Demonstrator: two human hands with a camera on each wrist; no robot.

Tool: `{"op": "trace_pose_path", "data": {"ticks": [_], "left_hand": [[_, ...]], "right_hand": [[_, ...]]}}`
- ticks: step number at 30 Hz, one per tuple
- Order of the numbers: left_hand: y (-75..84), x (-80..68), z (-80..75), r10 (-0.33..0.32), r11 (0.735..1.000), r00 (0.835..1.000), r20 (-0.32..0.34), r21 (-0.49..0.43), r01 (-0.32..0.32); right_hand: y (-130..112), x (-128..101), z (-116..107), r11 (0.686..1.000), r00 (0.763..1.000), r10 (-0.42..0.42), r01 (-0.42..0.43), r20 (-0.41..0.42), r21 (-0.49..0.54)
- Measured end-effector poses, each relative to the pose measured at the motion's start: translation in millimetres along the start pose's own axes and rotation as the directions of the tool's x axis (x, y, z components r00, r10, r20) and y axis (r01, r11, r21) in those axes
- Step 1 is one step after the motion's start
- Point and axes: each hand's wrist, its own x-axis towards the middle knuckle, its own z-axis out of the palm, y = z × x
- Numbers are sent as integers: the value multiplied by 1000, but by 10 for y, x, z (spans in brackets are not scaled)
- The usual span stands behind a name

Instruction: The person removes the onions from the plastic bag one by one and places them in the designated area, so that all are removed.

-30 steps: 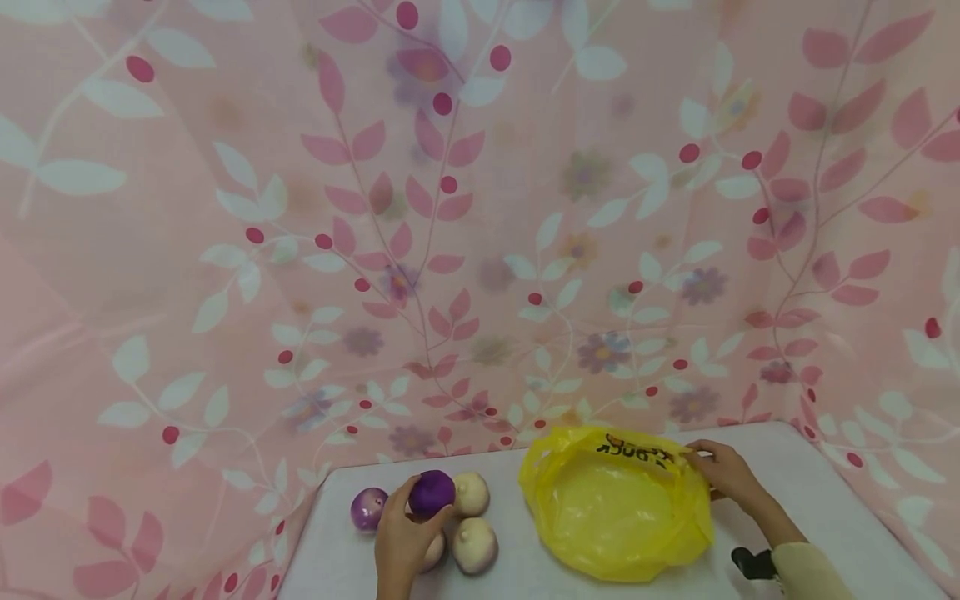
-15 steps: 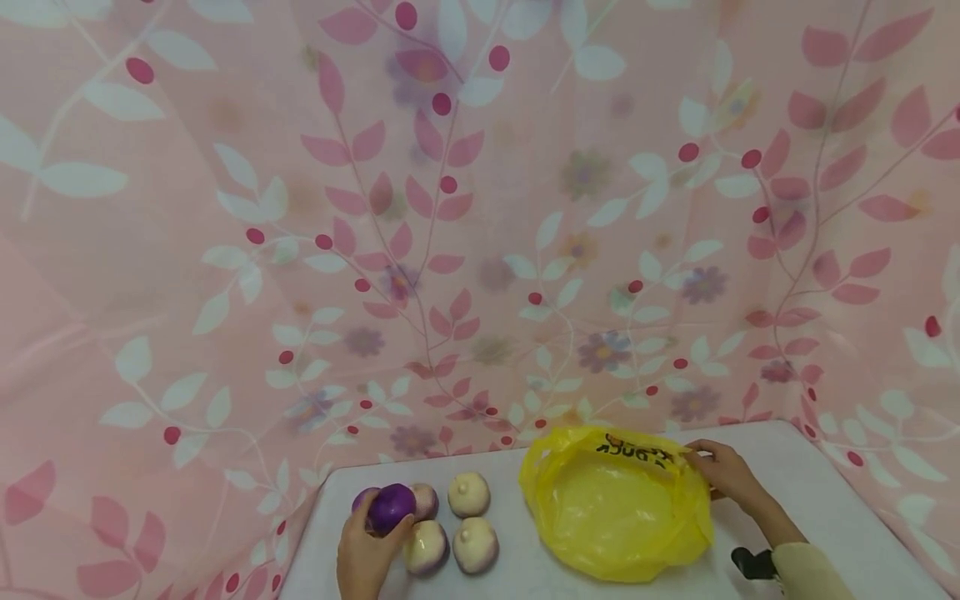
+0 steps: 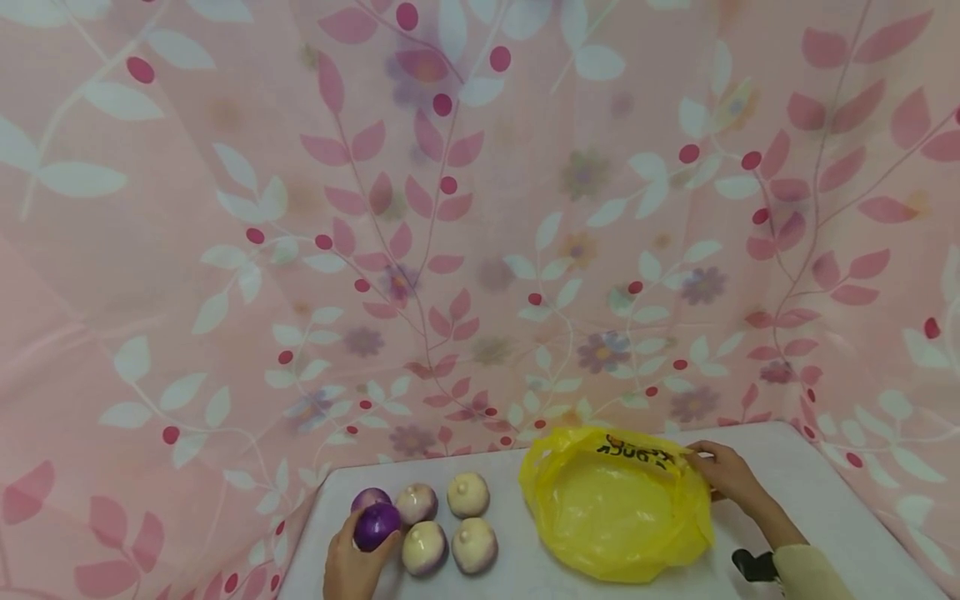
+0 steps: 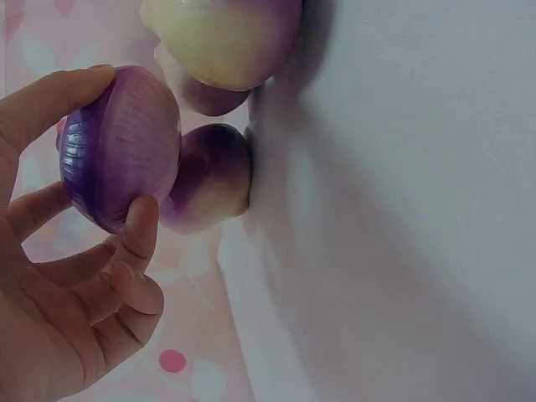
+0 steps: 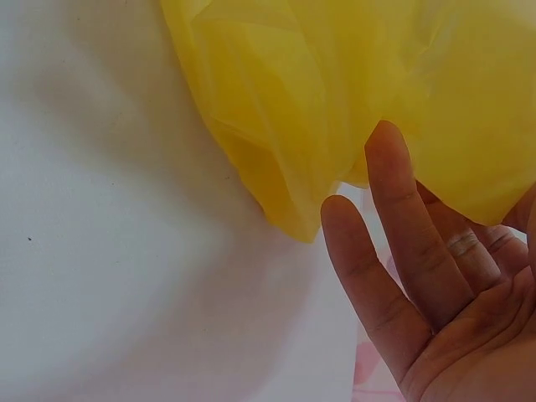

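Note:
My left hand (image 3: 350,562) holds a dark purple onion (image 3: 377,527) between thumb and fingertips at the left of the table. In the left wrist view this onion (image 4: 126,151) shows a glossy purple end and a paler side. Just behind it stands another purple onion (image 3: 370,497), partly hidden. Several cream-and-purple onions, such as a pale onion (image 3: 424,548), sit close to its right. My right hand (image 3: 729,482) grips the rim of a yellow plastic bag (image 3: 611,521) whose mouth gapes upward. In the right wrist view, two outer fingers (image 5: 402,193) extend beside the bag.
A white-covered table (image 3: 517,567) carries everything. Behind it hangs a pink curtain (image 3: 480,250) with leaf and flower prints. A black object (image 3: 753,565) shows at my right sleeve (image 3: 810,571).
My left hand has moved left and nearer to me with the purple onion, away from above the pale onions, which now show fully. The right hand and bag have stayed put.

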Motion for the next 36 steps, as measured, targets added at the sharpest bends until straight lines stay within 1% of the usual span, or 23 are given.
{"op": "trace_pose_path", "data": {"ticks": [4,9,15,18,21,28,34,36], "left_hand": [[-48,-5,-9,-4,1000,1000,27,12,3],[-137,-14,-17,-20,1000,999,41,25,19],[-205,-28,17,-30,999,996,84,40,27],[-213,-39,36,-44,998,995,91,39,41],[-203,-42,49,-42,999,995,89,36,39],[-186,-73,84,-63,996,993,105,65,56],[-243,-79,124,-25,997,995,95,71,19],[-242,-76,131,-21,997,995,100,74,14]], "right_hand": [[-3,-12,-1,1000,1000,2,-2,0,0],[-4,-24,1,1000,1000,-8,8,1,2],[-9,-26,1,1000,1000,-5,5,-5,-3],[-12,-26,4,1000,1000,-4,4,-7,-2],[-17,-32,5,1000,1000,-3,3,-5,-4],[-28,-30,-3,1000,1000,-6,6,-5,-12],[-28,-33,-2,1000,1000,-5,5,-4,-13],[-20,-38,1,1000,1000,-6,6,-3,-4]]}}
